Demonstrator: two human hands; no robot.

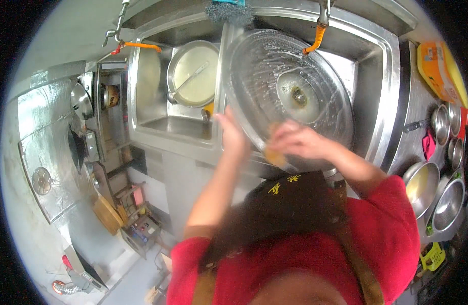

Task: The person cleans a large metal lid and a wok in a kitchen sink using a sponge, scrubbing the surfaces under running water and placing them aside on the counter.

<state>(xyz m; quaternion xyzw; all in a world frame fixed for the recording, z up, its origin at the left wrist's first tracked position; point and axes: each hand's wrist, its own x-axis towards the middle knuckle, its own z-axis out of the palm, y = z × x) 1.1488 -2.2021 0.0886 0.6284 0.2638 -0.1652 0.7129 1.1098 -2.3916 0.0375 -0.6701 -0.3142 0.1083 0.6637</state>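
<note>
A large round stainless steel basin (253, 76) stands tilted in the right-hand sink, its inside wet and streaked with suds. Cloudy liquid (298, 95) lies at its bottom. My left hand (234, 135) grips the basin's left rim, fingers partly hidden and blurred. In my right hand (300, 140) is a yellowish sponge or pad (276, 157), pressed against the near rim and smeared by motion. An orange hose end (317, 38) hangs from the tap over the basin's far side.
The left sink (173, 139) holds a pot (192, 76) of pale liquid with a ladle (190, 80). A scouring pad (228, 13) rests on the divider's far end. On the right counter are a knife (415, 126), metal bowls (420, 188) and an orange-and-yellow package (439, 72).
</note>
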